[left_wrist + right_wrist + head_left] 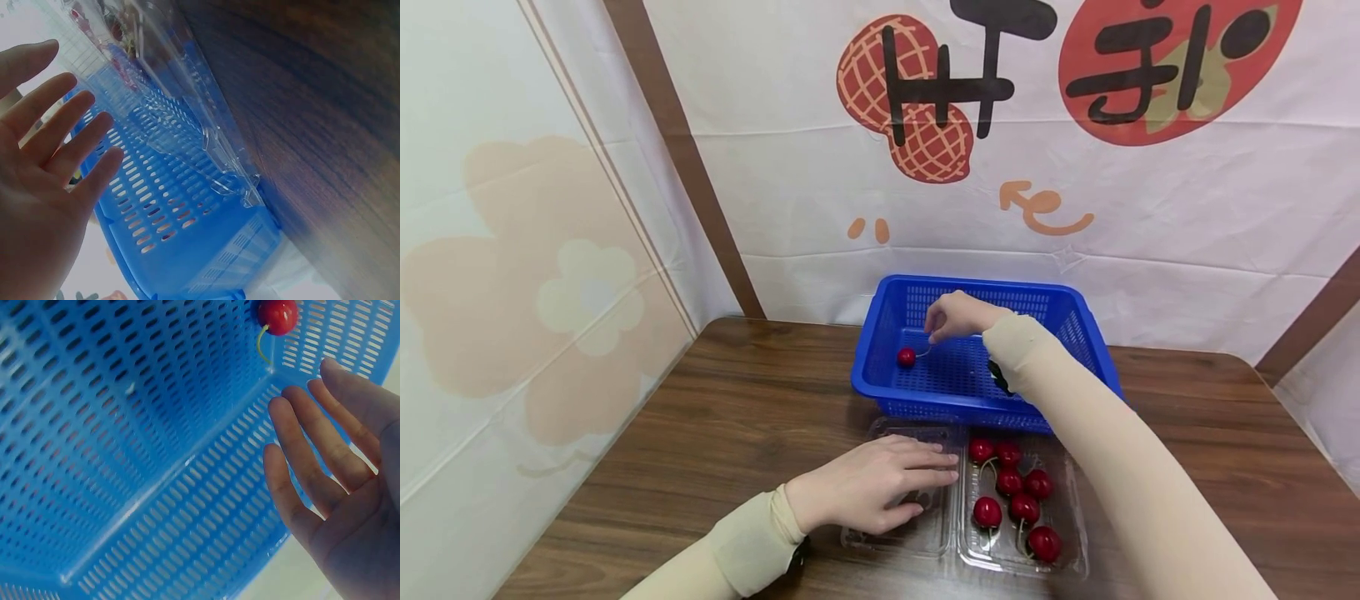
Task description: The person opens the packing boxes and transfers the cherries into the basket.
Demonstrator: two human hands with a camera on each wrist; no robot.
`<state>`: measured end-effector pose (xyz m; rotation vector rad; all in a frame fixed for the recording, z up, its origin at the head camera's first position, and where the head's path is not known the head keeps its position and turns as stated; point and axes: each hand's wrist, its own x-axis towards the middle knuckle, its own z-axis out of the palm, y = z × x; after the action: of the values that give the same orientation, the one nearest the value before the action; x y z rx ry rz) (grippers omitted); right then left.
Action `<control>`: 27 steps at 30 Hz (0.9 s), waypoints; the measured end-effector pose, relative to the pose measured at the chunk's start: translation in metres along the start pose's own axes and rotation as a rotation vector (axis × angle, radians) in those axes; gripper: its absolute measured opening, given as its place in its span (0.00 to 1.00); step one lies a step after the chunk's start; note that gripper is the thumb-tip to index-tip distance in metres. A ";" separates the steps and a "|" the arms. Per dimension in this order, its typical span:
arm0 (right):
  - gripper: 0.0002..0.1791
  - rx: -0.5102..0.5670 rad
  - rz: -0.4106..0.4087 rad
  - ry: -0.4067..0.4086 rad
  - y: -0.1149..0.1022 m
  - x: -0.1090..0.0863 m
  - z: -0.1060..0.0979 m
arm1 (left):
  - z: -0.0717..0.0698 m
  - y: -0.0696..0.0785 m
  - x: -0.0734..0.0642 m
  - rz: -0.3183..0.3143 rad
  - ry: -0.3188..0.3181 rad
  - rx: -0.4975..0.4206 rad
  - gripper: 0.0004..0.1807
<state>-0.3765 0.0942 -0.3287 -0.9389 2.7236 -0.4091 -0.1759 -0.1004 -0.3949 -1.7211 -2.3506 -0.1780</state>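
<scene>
My right hand point(958, 317) is inside the blue plastic basket point(867, 367), above its floor. A red cherry point(906, 357) lies near the basket's left end, its thin stem reaching toward my fingertips. In the right wrist view the stem of this cherry point(278, 315) stands apart from my loosely extended fingers point(312, 478). My left hand point(880, 483) is spread over the left half of a clear plastic clamshell box point(936, 542). Whether its palm presses on the plastic cannot be told. Several cherries point(1009, 482), some with stems, lie in the box's right half.
Box and basket stand on a brown wood-grain table point(722, 433), the box directly in front of the basket. Behind the table hangs a white printed cloth point(790, 192), close to the basket's back rim. My right forearm passes over the basket's right front edge.
</scene>
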 end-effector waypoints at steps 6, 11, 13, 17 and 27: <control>0.08 -0.007 0.012 -0.015 -0.002 -0.018 -0.008 | 0.000 0.000 0.001 0.000 -0.006 0.000 0.28; 0.05 -0.008 -0.018 -0.028 -0.006 -0.031 -0.014 | 0.000 0.000 0.002 0.001 -0.007 0.000 0.28; 0.05 -0.023 -0.030 -0.025 -0.006 -0.036 -0.016 | 0.000 0.000 0.002 0.002 -0.006 0.002 0.28; 0.05 -0.035 -0.045 -0.018 -0.005 -0.046 -0.019 | 0.001 0.001 0.002 0.003 -0.005 0.009 0.28; 0.06 -0.058 -0.147 0.048 -0.009 -0.080 -0.027 | 0.002 0.000 0.002 0.007 0.007 0.022 0.29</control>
<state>-0.3186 0.1427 -0.2910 -1.1640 2.7319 -0.3859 -0.1763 -0.0983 -0.3961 -1.7159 -2.3318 -0.1566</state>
